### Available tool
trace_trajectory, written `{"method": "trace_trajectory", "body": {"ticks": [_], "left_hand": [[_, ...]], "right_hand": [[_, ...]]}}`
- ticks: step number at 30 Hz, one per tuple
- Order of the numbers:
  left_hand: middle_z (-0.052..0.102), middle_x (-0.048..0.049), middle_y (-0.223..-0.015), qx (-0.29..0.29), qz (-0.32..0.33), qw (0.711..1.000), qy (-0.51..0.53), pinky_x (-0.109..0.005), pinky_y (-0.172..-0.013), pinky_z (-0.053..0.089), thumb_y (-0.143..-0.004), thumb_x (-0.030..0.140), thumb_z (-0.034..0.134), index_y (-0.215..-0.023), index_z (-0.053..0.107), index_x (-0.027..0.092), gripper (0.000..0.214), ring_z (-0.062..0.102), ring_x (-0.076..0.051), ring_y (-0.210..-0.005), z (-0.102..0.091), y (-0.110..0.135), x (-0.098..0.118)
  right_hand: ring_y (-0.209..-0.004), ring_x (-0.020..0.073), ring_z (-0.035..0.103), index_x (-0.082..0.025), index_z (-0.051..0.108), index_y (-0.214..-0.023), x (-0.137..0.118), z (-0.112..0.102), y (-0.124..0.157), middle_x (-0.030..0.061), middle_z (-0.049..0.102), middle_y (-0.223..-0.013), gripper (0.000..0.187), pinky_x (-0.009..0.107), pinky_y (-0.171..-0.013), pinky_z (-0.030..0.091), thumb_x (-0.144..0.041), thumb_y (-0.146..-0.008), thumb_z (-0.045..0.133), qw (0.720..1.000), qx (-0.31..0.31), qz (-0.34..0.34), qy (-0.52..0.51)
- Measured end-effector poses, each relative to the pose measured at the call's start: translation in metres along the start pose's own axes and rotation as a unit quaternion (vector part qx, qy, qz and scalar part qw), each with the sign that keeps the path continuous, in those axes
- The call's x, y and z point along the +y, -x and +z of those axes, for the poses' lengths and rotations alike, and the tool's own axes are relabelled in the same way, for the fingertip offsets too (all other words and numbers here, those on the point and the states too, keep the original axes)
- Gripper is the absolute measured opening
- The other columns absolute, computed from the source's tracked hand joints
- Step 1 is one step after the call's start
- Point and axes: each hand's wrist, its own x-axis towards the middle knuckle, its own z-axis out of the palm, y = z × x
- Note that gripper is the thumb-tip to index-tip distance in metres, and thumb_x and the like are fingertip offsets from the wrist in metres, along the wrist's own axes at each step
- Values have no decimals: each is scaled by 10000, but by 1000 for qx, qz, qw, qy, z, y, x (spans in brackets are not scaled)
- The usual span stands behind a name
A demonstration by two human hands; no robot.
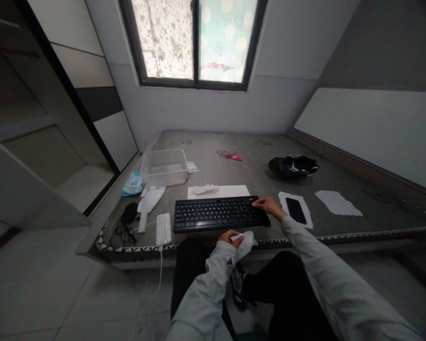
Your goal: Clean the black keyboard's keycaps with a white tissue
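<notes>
A black keyboard point(216, 214) lies near the front edge of the mattress, just ahead of me. My right hand point(270, 207) reaches to its upper right corner, fingertips pressed together over the keys there; whatever they may pinch is too small to make out. Close below the keyboard, my left hand point(230, 238) is closed around a crumpled white tissue point(246, 242) that hangs out to the right. Behind the keyboard lies a white sheet point(230, 191) with another crumpled tissue point(205, 189) on it.
A clear plastic box point(165, 180), a blue packet point(133, 183), a black mouse point(129, 213) and a white power bank point(164, 229) with a cable are left. A phone point(296, 210) on white paper, a black cap point(294, 166) and a red item point(230, 156) lie elsewhere.
</notes>
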Motion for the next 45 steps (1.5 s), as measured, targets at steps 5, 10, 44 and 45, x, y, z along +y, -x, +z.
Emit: {"method": "trace_trajectory", "body": {"ticks": [5, 10, 44, 45], "left_hand": [[649, -21, -606, -3, -18, 1000, -11, -251, -577, 462, -588, 402, 800, -756, 713, 142, 322, 584, -155, -593, 0, 2, 8], [658, -26, -620, 2, -18, 1000, 2, -253, -571, 460, -587, 378, 798, -749, 710, 144, 297, 588, -160, -592, 1, 2, 7], [688, -41, -717, -41, 45, 992, -108, -240, -574, 425, -702, 402, 682, -857, 723, 148, 300, 570, -148, -607, 7, -17, -13], [689, -44, -725, -41, 50, 993, -103, -242, -578, 428, -707, 409, 676, -858, 721, 148, 305, 575, -151, -614, 8, -17, -13]], "right_hand": [[-741, 214, 671, -186, 786, -809, -4, -6, -1, 60, 750, -755, 199, 265, -677, 449, -325, -671, 750, 1000, -21, 3, 23], [-742, 215, 669, -191, 787, -794, -8, -8, -1, 57, 748, -752, 190, 260, -663, 439, -334, -673, 760, 999, -34, 2, 39], [-862, 208, 640, -191, 649, -776, -5, -6, -9, 55, 699, -904, 373, 245, -721, 446, -350, -524, 872, 996, 40, 3, 74], [-832, 201, 638, -187, 644, -765, -6, -7, -9, 47, 698, -870, 370, 239, -702, 442, -359, -527, 869, 997, 33, 2, 74]]}}
